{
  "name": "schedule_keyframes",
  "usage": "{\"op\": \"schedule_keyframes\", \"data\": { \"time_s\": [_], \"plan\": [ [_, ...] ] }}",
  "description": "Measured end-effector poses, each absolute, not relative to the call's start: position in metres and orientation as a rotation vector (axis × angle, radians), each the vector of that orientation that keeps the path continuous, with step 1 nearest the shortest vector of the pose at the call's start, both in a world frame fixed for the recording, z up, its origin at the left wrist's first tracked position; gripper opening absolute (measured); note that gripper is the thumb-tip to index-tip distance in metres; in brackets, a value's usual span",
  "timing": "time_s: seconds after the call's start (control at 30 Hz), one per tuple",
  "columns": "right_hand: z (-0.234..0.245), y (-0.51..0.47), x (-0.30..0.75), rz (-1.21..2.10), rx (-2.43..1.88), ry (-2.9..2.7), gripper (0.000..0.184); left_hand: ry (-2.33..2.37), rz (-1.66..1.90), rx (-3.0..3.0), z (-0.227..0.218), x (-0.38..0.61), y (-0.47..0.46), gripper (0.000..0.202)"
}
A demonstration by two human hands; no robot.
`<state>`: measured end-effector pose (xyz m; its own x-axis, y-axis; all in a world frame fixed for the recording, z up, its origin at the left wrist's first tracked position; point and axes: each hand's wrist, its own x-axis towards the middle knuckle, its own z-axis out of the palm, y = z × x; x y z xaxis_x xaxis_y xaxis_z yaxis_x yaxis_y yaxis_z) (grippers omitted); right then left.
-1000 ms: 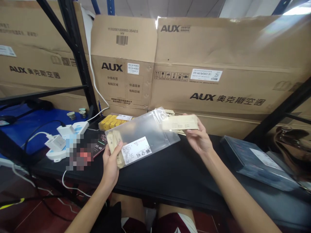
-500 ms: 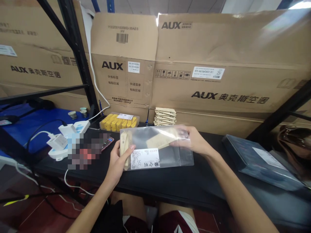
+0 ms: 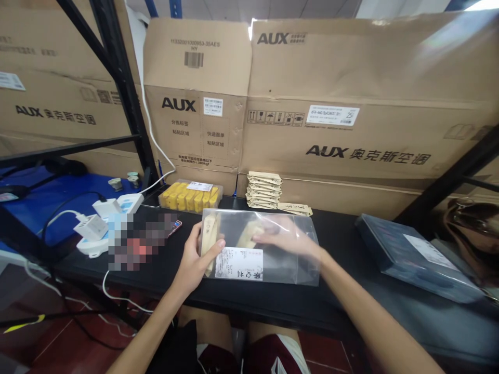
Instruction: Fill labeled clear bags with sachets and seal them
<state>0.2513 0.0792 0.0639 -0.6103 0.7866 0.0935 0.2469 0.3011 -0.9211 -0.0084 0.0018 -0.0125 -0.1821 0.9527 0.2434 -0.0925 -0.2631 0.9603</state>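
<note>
My left hand [image 3: 198, 257] is closed on the left end of a clear plastic bag [image 3: 307, 265], its thumb on the front near a printed white label [image 3: 241, 264]. Inside that end, several beige paper packets [image 3: 209, 234] stand side by side. Through the bag's right end reaches my right hand [image 3: 278, 234], seen through the glare of the plastic. Its fingers are closed on another beige packet [image 3: 246, 236], somewhat blurred, around the middle of the bag.
Behind the bag rises a stack of beige packets [image 3: 263, 189], with a loose packet [image 3: 295, 209] beside it. A pack of yellow packets [image 3: 191, 197] lies left, near a power strip [image 3: 93, 244] and phone [image 3: 175, 226]. A labelled dark flat pack [image 3: 413, 259] is at right. Cardboard boxes [image 3: 351, 130] back the table.
My right hand has moved left, deeper into the bag, bringing the packet along. The bag has shifted slightly right and down, and a loose packet beside the stack has come into view.
</note>
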Motion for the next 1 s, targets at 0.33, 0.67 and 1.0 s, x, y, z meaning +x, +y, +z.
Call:
{"op": "schedule_keyframes", "data": {
  "time_s": [0.33,0.67,1.0],
  "plan": [
    [0.019,0.057,0.208,1.316,-0.693,-1.844,0.067,1.032,1.497,1.249,-0.004,-0.006,0.001,0.06],
    [0.051,0.136,0.28,0.824,-0.944,-1.484,0.036,1.057,1.994,0.504,-0.007,-0.01,0.011,0.065],
    [0.076,0.237,0.266,-0.409,-1.038,-2.066,0.021,1.046,1.691,0.823,-0.013,-0.013,0.005,0.065]
  ]
}}
